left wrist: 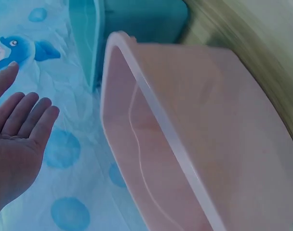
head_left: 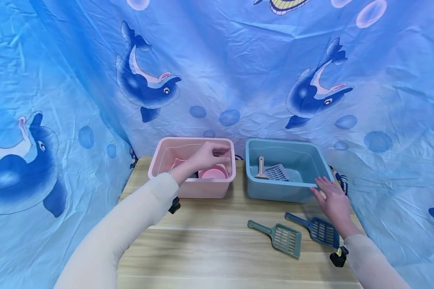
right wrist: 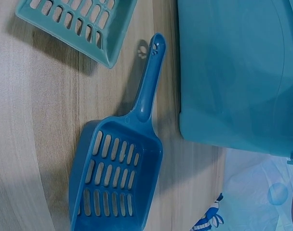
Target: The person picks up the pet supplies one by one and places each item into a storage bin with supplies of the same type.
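My left hand (head_left: pixel 207 155) hovers over the pink bin (head_left: pixel 202 190), its fingers loosely bent. The left wrist view shows that hand's palm and relaxed fingers (left wrist: pixel 22 115) with nothing in them. Inside the pink bin sit a round pink item (head_left: pixel 214 173) and other pieces, partly hidden by my forearm. At the front right corner of the blue bin (head_left: pixel 275 192), my right hand (head_left: pixel 334 204) rests its extended fingers on the rim. A slotted scoop (head_left: pixel 277 173) in grey-blue and a beige handle (head_left: pixel 261 163) lie in that bin.
On the wooden table (head_left: pixel 188 249), in front of the blue bin, lie a green slotted litter scoop (head_left: pixel 273 232) and a dark blue one (right wrist: pixel 144 108). A blue dolphin-print curtain (head_left: pixel 231 80) hangs behind the bins and along both sides.
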### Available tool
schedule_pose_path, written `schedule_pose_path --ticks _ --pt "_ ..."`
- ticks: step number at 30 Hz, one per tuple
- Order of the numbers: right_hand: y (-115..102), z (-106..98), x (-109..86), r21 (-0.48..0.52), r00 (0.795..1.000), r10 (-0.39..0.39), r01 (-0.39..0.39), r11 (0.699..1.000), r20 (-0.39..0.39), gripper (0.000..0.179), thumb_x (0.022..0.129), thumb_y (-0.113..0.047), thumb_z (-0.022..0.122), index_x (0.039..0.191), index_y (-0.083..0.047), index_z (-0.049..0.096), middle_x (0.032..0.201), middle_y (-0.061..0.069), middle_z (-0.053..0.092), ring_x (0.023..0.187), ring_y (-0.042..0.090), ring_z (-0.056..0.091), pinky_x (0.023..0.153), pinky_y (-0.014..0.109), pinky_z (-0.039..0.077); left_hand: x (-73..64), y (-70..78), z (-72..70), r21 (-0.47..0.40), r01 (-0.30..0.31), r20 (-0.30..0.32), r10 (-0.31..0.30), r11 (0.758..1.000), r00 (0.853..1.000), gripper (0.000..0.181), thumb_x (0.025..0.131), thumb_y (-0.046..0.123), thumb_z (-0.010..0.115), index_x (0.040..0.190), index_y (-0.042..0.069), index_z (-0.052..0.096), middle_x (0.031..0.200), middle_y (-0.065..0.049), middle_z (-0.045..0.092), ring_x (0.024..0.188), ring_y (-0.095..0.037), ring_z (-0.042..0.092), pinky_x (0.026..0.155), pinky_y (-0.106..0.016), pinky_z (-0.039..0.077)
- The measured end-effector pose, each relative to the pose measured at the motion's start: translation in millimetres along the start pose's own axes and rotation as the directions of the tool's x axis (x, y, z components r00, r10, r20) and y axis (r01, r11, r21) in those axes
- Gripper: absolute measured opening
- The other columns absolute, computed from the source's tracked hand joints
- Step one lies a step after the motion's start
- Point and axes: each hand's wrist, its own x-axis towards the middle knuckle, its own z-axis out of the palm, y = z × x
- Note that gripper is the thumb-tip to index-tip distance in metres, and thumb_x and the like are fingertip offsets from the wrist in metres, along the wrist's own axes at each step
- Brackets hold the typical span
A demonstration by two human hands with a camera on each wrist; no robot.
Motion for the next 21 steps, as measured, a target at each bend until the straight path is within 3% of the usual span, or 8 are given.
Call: schedule_pose_path --ticks 5,9,14,16,18,21 --pt "-3 -3 1.6 -0.007 1.000 0.011 -0.011 1.000 0.025 0.049 0.093 -0.023 0.084 0.134 0.001 0.072 0.132 0.025 0.071 0.128 0.045 0.066 0.119 0.056 0.044 -23.1 -11.1 -13.3 0.164 0.007 -0.033 -0.001 0.986 0.999 0.053 0.098 0.026 0.082 0.146 0.011 0.066 0.145 -0.009 0.068 0.135 -0.027 0.065 0.114 -0.042 0.054" --pt "-3 -4 1.3 -0.019 0.999 0.017 -0.016 1.000 0.039 0.049 0.093 -0.024 0.084 0.134 0.001 0.072 0.132 0.024 0.071 0.128 0.045 0.066 0.114 0.061 0.047 -37.6 -20.7 -18.7 0.243 0.006 -0.067 0.011 0.970 0.998 0.053 0.097 0.030 0.082 0.145 0.010 0.068 0.142 -0.008 0.070 0.132 -0.025 0.067 0.112 -0.041 0.055" --pt "-2 -4 1.7 -0.024 0.999 0.011 -0.010 1.000 0.037 0.051 0.089 -0.020 0.087 0.133 0.001 0.072 0.131 0.024 0.071 0.127 0.045 0.066 0.110 0.064 0.050 -57.7 -32.5 -23.3 0.268 0.018 -0.097 0.008 0.963 0.995 0.051 0.096 0.026 0.083 0.143 0.011 0.069 0.134 -0.007 0.075 0.105 -0.020 0.076 0.092 -0.038 0.063" --pt "-2 -3 2.2 -0.023 0.999 0.010 -0.009 1.000 0.036 0.053 0.086 -0.018 0.088 0.133 0.001 0.073 0.131 0.025 0.072 0.126 0.045 0.067 0.109 0.064 0.050 -66.9 -37.0 -25.3 0.296 0.000 -0.107 0.034 0.955 0.994 0.051 0.095 0.025 0.085 0.142 0.010 0.070 0.127 -0.007 0.078 0.097 -0.019 0.075 0.087 -0.040 0.062" --pt "-2 -3 2.7 -0.024 0.999 0.014 -0.013 1.000 0.038 0.054 0.085 -0.017 0.089 0.133 0.001 0.072 0.131 0.025 0.072 0.126 0.045 0.067 0.109 0.064 0.050 -76.6 -43.0 -27.9 0.354 -0.033 -0.119 0.080 0.935 0.990 0.051 0.094 0.024 0.086 0.140 0.009 0.072 0.123 -0.008 0.079 0.098 -0.023 0.076 0.091 -0.044 0.063" --pt "-2 -3 3.3 -0.024 0.998 0.026 -0.024 0.999 0.051 0.054 0.086 -0.018 0.089 0.134 0.000 0.072 0.132 0.025 0.071 0.127 0.045 0.066 0.109 0.065 0.050 -94.6 -51.8 -34.2 0.441 -0.038 -0.142 0.112 0.897 0.983 0.052 0.092 0.025 0.087 0.140 0.009 0.072 0.129 -0.011 0.077 0.117 -0.031 0.073 0.106 -0.051 0.058"
